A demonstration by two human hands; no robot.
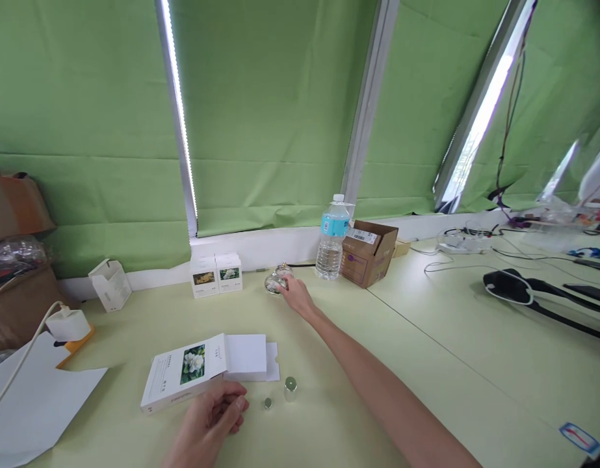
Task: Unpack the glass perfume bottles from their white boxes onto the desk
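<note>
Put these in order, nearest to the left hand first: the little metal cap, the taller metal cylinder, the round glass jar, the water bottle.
In the head view, from the left hand:
1. the small metal cap, just right of the hand
2. the taller metal cylinder, a little farther right
3. the round glass jar, far up the table
4. the water bottle, beyond the jar, to its right

pale green table (329, 416) with flower-print box (182, 377)

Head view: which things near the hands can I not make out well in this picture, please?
All in the head view:
The glass jar: contents too small, partly hidden by the right hand.
The left hand: cut off by the bottom edge; hides part of the flower box.
The flower box: printed text too small to read.
</note>
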